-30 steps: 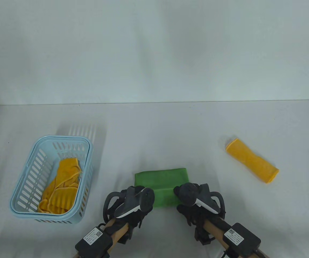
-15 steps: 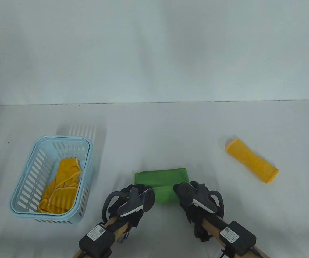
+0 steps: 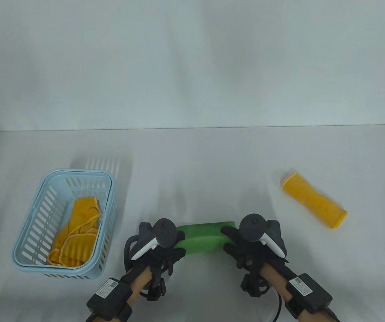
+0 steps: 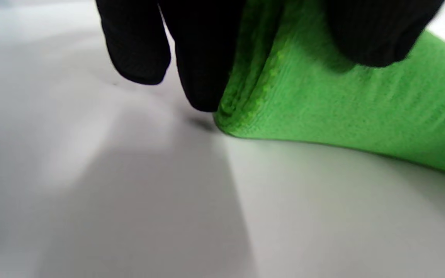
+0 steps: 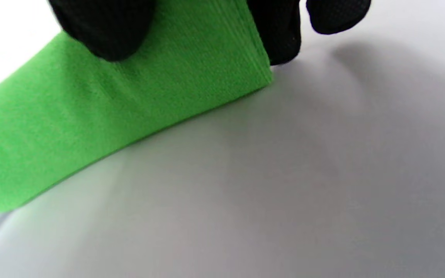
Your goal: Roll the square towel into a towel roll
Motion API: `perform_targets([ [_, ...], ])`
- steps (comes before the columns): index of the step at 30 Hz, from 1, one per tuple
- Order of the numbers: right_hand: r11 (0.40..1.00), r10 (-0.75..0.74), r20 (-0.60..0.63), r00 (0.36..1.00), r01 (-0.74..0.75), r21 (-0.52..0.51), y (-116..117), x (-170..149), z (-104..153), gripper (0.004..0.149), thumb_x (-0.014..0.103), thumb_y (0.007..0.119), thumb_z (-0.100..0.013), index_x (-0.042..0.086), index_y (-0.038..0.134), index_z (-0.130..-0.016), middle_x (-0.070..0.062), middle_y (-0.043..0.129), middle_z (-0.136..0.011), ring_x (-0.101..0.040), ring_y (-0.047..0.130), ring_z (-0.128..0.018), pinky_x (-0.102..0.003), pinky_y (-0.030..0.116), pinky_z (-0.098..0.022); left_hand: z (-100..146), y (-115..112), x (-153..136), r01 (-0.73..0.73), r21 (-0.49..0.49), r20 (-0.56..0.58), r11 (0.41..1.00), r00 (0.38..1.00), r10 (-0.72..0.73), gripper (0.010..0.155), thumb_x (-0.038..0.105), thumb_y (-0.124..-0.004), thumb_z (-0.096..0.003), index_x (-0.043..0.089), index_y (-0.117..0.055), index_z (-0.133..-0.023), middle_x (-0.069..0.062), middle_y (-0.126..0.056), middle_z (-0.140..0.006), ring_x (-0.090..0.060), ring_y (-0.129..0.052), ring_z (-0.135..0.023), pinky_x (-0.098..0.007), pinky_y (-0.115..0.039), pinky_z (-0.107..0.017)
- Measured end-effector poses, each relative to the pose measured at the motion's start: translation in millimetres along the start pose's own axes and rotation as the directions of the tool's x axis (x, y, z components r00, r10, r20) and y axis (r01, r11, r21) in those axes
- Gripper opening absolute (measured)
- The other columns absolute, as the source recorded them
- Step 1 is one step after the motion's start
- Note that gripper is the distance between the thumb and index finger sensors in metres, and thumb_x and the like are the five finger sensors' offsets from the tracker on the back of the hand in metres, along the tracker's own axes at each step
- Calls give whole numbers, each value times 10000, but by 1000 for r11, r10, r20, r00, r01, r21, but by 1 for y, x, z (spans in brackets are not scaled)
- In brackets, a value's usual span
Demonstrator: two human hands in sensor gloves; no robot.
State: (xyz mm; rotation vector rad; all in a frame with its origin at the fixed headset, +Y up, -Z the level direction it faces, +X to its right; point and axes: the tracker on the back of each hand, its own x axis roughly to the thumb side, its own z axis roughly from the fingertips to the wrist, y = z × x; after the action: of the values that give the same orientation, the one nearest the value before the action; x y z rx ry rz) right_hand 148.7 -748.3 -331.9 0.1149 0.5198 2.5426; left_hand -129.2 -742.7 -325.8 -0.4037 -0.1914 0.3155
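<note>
Lying near the front edge of the white counter [image 3: 212, 161], between the two gloved hands, the green towel [image 3: 203, 238] is sitting folded into a thick band, bowed so that its middle is arching toward the far side while its two ends are dipping toward the near side. The left hand [image 3: 158, 243] is pinching the towel's left end: in the left wrist view its fingers [image 4: 203, 61] are curling down one side of the layered edge and the thumb is pressing on the other, with the corner of the fabric touching the counter. The right hand [image 3: 252, 241] is clamping the right end the same way, and in the right wrist view its fingers [image 5: 280, 34] are wrapping behind the folded edge while the thumb is bearing on the top face. Each hand is carrying a dark tracker on its back.

Well apart on the right, a yellow towel roll [image 3: 314, 200] is lying diagonally on the counter. Over on the left, a light blue slotted basket [image 3: 31, 234] is standing with crumpled yellow towels [image 3: 76, 231] inside it.
</note>
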Motion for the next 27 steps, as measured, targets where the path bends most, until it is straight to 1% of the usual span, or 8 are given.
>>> perform_targets([
  [4,999,-18,-13,1000,19,27,-1,-3,1,543,508,757,-347,456,675,-881,21,871,-800,-268,811,-766,-556,615,-657,2,-2,-1,-8,-17,-7,1000,1000,8,683,533,-750,-364,290,-648,-994,69,-889,-848,-177,-989,-680,-473,-766,-648],
  [6,999,-12,-27,1000,13,51,1,-2,1,535,515,761,-344,418,720,-868,1,923,-708,-271,846,-697,-548,623,-649,1,-2,0,-7,-35,-13,999,1000,6,678,543,-750,-358,270,-687,-975,69,-949,-753,-169,-1025,-570,-468,-791,-619],
  [9,1000,21,-49,999,-20,22,3,-1,2,541,532,753,-341,423,715,-869,12,903,-712,-263,833,-700,-542,630,-644,1,-3,-1,6,-31,-39,1000,999,-8,678,556,-747,-354,269,-702,-966,66,-959,-718,-170,-1022,-532,-469,-794,-606],
  [13,993,58,-94,994,-67,-96,4,-3,0,589,546,751,-326,434,657,-896,35,771,-856,-266,728,-811,-541,584,-673,-1,-1,-4,74,40,-102,996,992,-69,704,581,-728,-351,290,-662,-988,68,-908,-788,-186,-982,-618,-479,-762,-633],
  [15,990,59,-127,990,-75,-121,4,-6,-2,605,542,749,-327,436,624,-910,47,719,-911,-265,688,-854,-544,561,-687,-2,1,-8,106,76,-140,991,986,-95,714,589,-720,-352,300,-641,-1000,66,-874,-844,-193,-961,-680,-480,-753,-643],
  [21,991,0,-134,991,-19,-136,-1,-12,-4,619,516,738,-340,389,598,-929,42,709,-945,-270,680,-877,-553,560,-688,-2,6,-17,88,104,-174,991,982,-69,704,582,-710,-363,304,-640,-1006,55,-840,-911,-204,-942,-742,-490,-741,-657],
  [22,992,-19,-112,993,4,-129,-2,-14,-4,629,521,728,-342,380,585,-938,36,700,-955,-280,677,-878,-557,557,-687,-1,6,-17,83,110,-175,990,983,-63,707,585,-707,-364,306,-636,-1009,52,-832,-925,-208,-936,-759,-492,-739,-660],
  [27,990,-46,-114,992,30,-136,-9,-16,-3,676,555,727,-329,378,544,-955,36,658,-997,-298,648,-932,-577,539,-698,2,10,-11,120,150,-162,981,982,-95,743,613,-702,-353,312,-608,-1026,40,-784,-991,-233,-897,-843,-509,-721,-678],
])
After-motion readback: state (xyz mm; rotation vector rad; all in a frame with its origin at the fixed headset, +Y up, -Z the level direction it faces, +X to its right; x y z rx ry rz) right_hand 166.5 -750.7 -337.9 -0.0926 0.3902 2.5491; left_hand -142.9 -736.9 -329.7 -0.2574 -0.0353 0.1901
